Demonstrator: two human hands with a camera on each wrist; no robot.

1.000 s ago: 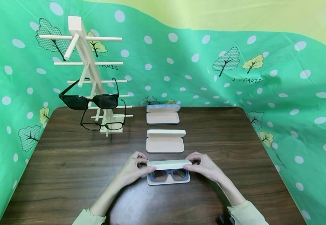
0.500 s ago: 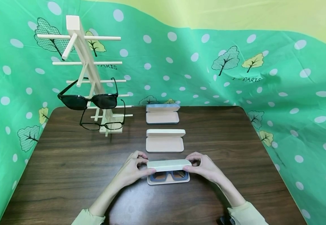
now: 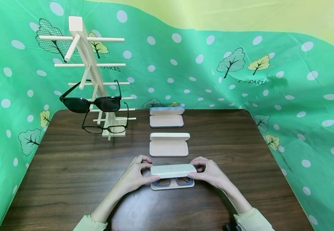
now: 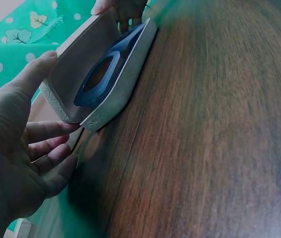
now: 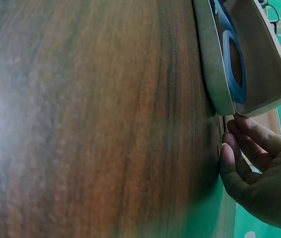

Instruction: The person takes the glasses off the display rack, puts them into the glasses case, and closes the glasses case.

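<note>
A cream glasses case (image 3: pixel 172 186) lies near the front middle of the dark wooden table (image 3: pixel 69 179). Blue-framed glasses (image 3: pixel 172 182) with orange lenses lie inside it. Its lid (image 3: pixel 172 170) is tipped low over them, leaving a narrow gap. My left hand (image 3: pixel 147 171) pinches the lid's left end, thumb in front and fingers behind. My right hand (image 3: pixel 197 170) pinches the right end the same way. The left wrist view shows the left thumb (image 4: pixel 36 74) on the lid edge and the glasses (image 4: pixel 101 74) inside. The right wrist view shows the glasses (image 5: pixel 232 64) and the right hand's fingers (image 5: pixel 249 148) behind the case.
Two open, empty cases lie in a row behind: a cream one (image 3: pixel 169 148) and a blue-grey one (image 3: pixel 166 120). A wooden rack (image 3: pixel 97 83) at the back left carries black sunglasses (image 3: pixel 90 104) and clear black-framed glasses (image 3: pixel 104 128). Green spotted cloth (image 3: pixel 271 80) surrounds the table.
The lid has come down further over the blue glasses, so less of them shows. Both hands have stayed at the ends of the lid.
</note>
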